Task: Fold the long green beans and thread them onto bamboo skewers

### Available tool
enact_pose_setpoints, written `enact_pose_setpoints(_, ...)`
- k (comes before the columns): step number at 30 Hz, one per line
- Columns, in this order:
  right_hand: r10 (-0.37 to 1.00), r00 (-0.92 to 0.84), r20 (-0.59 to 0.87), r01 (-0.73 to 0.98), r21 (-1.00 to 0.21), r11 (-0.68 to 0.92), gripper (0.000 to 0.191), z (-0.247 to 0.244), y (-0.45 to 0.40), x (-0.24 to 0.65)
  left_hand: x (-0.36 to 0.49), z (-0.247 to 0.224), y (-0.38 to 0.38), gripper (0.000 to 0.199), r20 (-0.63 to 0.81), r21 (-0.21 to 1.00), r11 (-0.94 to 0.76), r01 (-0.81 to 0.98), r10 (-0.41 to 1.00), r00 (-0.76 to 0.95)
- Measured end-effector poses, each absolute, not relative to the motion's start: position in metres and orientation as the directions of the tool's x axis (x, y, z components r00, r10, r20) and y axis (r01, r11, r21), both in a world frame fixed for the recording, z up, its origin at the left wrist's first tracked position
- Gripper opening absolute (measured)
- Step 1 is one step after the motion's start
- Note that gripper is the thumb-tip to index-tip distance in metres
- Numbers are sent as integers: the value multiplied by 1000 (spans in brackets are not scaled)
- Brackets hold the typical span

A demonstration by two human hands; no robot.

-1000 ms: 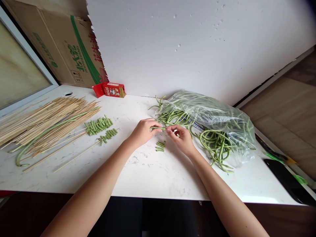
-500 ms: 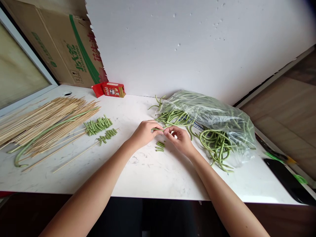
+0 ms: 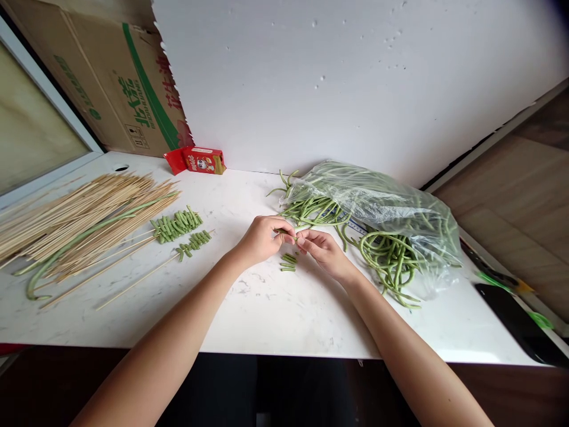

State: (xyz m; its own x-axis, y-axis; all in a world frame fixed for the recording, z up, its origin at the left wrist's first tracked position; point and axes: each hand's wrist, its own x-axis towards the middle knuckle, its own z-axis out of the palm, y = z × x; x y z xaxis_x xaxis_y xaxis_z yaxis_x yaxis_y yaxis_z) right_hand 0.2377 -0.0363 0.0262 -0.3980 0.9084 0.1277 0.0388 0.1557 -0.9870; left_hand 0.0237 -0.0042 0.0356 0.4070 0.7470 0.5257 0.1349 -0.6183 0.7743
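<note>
1. Work low over the white, grey-flecked countertop (image 3: 249, 326), in front of the clear, crinkled plastic bag (image 3: 382, 193) bulging with long green beans.
2. Leave alone the broad heap of thin, pale wooden sticks (image 3: 89, 204), well left of the bag.
3. Likewise avoid brushing the two slim wooden sticks threaded with short green bean lengths (image 3: 178, 226), left of the bag but nearer than the heap.
4. Steer the right forearm clear of the tangled coil of slim green beans (image 3: 395, 258) spilling from the bag's front.
5. Steady with the left hand (image 3: 264, 238), curled, thumb and fingertips gripping; bend with the right hand (image 3: 326, 254), pinching thumb to forefinger.
6. Set both grips close together on the thin green bean length (image 3: 296, 239), just in front of the bag's left end; probably best for breaking cleanly without crushing. Cannot tell whether already broken, being mostly finger-covered.
7. Judge length against the small row of short green bean pieces (image 3: 288, 260), farther in front of the bag's left end.
</note>
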Motion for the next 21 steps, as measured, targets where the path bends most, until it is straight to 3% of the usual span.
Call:
enact_pose_setpoints(12, 884, -464, 52, -170, -985, -32, 32, 19, -33, 234, 25, 37, -6, 22, 549, 783, -619, 64, 735, 398)
enact_pose_setpoints(21, 886, -463, 9, -98, -994, -41, 41, 22, -34, 235, 25, 38, -5, 19, 525, 796, -600, 82, 751, 401)
